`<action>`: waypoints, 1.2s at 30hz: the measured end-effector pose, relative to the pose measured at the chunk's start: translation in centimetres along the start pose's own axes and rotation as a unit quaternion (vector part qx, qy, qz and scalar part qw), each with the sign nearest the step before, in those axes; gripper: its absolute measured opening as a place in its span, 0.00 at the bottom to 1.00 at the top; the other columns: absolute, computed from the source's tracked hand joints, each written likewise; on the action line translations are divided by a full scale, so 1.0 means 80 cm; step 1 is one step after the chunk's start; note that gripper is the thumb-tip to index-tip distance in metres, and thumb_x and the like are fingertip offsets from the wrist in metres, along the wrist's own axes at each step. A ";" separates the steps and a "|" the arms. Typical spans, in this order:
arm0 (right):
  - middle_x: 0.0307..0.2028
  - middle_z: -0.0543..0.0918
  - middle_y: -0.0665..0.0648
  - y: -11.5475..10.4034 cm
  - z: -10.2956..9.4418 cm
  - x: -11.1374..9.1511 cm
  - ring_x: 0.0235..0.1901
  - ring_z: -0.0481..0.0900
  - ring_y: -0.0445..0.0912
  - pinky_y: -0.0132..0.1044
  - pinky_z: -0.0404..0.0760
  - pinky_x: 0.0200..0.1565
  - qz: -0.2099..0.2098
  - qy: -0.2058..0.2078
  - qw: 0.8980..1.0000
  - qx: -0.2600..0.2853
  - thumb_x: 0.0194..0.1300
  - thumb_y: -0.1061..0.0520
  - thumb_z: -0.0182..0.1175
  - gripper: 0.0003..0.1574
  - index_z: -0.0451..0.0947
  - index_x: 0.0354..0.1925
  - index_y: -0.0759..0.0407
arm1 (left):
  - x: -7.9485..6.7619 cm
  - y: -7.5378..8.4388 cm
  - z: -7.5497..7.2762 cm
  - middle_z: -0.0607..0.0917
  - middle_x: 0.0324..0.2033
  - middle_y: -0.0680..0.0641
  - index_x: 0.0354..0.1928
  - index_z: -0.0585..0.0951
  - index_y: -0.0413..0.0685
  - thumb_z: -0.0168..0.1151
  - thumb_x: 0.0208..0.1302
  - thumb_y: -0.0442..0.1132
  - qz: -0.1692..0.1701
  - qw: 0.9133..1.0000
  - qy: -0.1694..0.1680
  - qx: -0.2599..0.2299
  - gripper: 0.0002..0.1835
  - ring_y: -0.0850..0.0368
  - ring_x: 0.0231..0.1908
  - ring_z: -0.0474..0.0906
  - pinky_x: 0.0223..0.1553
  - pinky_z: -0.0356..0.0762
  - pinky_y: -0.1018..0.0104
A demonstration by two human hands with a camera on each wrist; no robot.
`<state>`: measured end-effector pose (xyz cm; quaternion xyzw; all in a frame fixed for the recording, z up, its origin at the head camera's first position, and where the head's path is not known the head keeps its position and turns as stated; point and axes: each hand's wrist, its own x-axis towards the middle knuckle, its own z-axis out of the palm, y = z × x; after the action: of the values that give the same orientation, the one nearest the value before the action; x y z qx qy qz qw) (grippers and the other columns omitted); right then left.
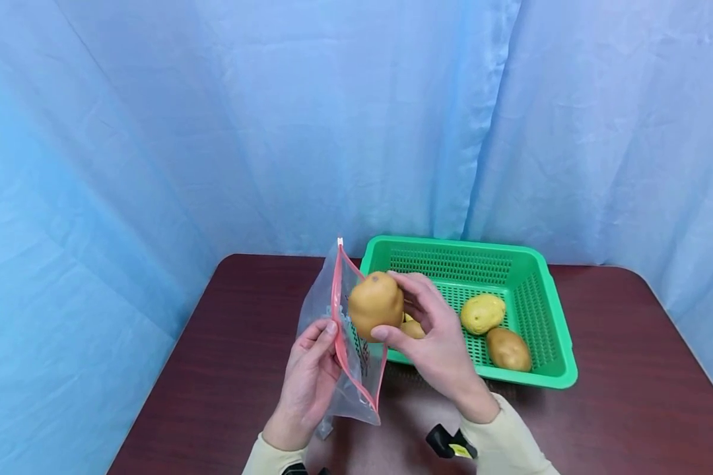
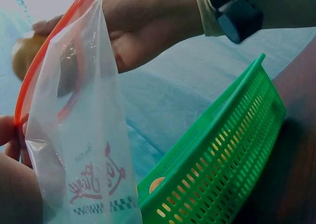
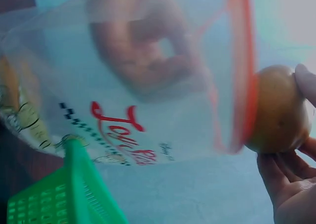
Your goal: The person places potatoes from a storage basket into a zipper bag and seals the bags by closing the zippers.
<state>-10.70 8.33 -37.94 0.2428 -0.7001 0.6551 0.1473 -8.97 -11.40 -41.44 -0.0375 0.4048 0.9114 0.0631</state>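
Note:
My left hand (image 1: pixel 315 369) pinches the edge of a clear zip bag (image 1: pixel 356 396) with a pinkish-red seal, which gapes toward the right. My right hand (image 1: pixel 434 330) grips a smooth, tan-brown potato (image 1: pixel 375 307) between thumb and fingers, right at the bag's mouth. From the right wrist view, the potato (image 3: pixel 279 110) sits beside the red seal, with red printed lettering on the bag (image 3: pixel 173 120). Through the plastic, the left hand (image 3: pixel 143 51) shows blurred. The left wrist view has the bag (image 2: pixel 94 135) hanging upright, the potato (image 2: pixel 27 53) partly behind its seal.
A green perforated basket (image 1: pixel 561 330) stands on the dark red-brown table (image 1: pixel 243 330), right of the bag. Inside lie a yellow lemon (image 1: pixel 482 313), a brown potato (image 1: pixel 509 349) and another tan piece (image 1: pixel 412 328) partly covered by my right hand. Pale blue curtains (image 1: pixel 333 132) hang behind.

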 end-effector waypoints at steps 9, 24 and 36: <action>0.60 0.81 0.52 0.019 0.022 -0.003 0.61 0.76 0.49 0.45 0.74 0.63 -0.078 -0.006 0.976 -0.202 0.62 0.29 0.67 0.46 0.77 0.66 0.56 | -0.004 0.012 -0.005 0.84 0.29 0.55 0.38 0.84 0.51 0.54 0.79 0.32 0.036 0.999 -0.014 0.003 0.12 0.66 0.28 0.79 0.32 0.78 0.75; 0.70 0.71 0.55 0.015 0.030 -0.005 0.66 0.72 0.52 0.52 0.77 0.59 -0.028 -0.062 0.963 -0.261 0.58 0.39 0.77 0.46 0.75 0.69 0.53 | -0.013 0.032 -0.013 0.84 0.30 0.54 0.37 0.85 0.50 0.52 0.79 0.29 0.086 0.996 -0.016 0.007 0.14 0.65 0.30 0.79 0.34 0.79 0.75; 0.34 0.86 0.46 0.024 0.036 -0.007 0.27 0.76 0.36 0.34 0.76 0.28 0.067 -0.053 0.972 -0.220 0.72 0.59 0.63 0.20 0.84 0.61 0.54 | -0.024 0.065 -0.031 0.86 0.32 0.50 0.39 0.85 0.44 0.51 0.78 0.26 0.145 0.989 -0.021 -0.003 0.14 0.63 0.31 0.83 0.36 0.82 0.72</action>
<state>-10.96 5.62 -40.16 0.1916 -0.8483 0.4799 0.1156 -7.76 -16.90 -39.05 0.0409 0.4020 0.9127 -0.0612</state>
